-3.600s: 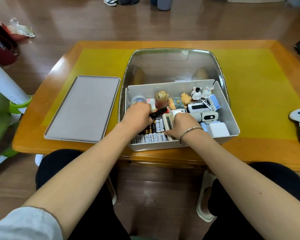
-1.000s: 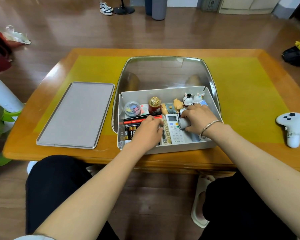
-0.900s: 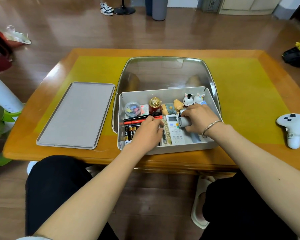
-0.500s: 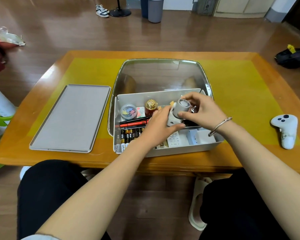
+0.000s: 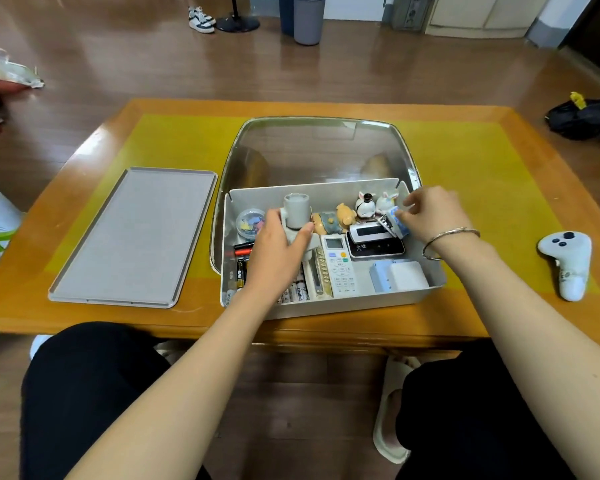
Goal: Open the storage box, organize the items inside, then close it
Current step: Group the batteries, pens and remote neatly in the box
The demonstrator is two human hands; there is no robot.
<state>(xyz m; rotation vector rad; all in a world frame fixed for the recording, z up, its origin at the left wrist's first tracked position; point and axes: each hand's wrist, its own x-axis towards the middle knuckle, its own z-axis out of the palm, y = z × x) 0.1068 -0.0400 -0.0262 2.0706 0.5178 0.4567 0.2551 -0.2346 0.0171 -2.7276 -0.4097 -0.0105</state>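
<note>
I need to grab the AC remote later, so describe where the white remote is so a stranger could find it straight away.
Start at the grey storage box in the middle of the yellow-topped table. Inside, near its middle, the white remote lies flat, left of a black device and right of a row of batteries. It alone has a small screen above rows of pale buttons.

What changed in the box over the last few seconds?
The grey camera left the right side and now stands upright at the back left, held by the left hand. The right hand let go and pinches a small blue box. Lid unmoved.
</note>
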